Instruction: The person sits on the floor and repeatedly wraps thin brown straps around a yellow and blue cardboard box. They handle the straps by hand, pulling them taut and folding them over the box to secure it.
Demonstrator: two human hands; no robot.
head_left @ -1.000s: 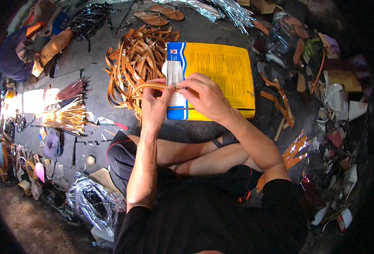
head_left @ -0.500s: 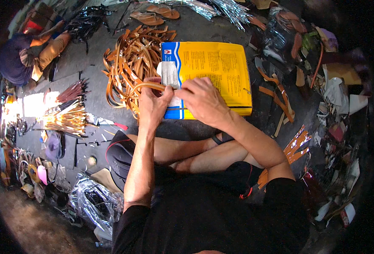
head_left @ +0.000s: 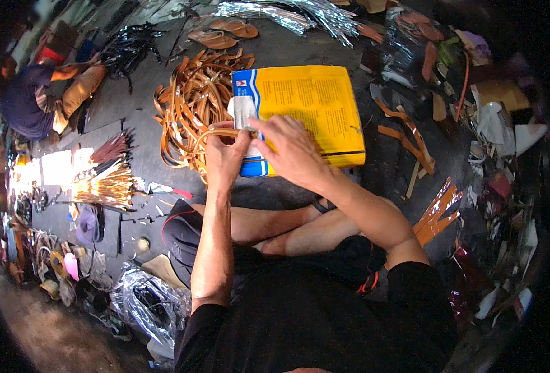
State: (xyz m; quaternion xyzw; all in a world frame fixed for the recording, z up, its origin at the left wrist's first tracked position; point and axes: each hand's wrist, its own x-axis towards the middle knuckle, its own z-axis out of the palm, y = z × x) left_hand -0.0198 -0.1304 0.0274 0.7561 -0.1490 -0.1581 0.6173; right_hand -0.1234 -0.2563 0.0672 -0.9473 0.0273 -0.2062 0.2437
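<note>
My left hand [head_left: 226,152] pinches the end of a tan leather-like strap [head_left: 220,132] between thumb and fingers, above the left side of a yellow and blue metal can [head_left: 309,105] lying flat in front of me. The strap runs back toward a tangled heap of similar brown straps [head_left: 194,99] left of the can. My right hand [head_left: 290,144] is over the can beside the left fingertips, its thumb and index finger apart. I see nothing held in it. A whitish patch [head_left: 244,112] on the can lies just beyond my left fingers.
Cut brown strips [head_left: 437,217] and loose curved strips [head_left: 412,137] lie on the right. Bundled straps [head_left: 104,180] are at left, near a seated person [head_left: 32,102]. Sandals [head_left: 213,39] and silvery strips [head_left: 312,13] lie at the far side; crumpled clear plastic [head_left: 144,295] is near my left side.
My right fingers have opened from a closed pinch near the strap end and spread apart. My left hand keeps its pinch on the strap. The view has shifted slightly.
</note>
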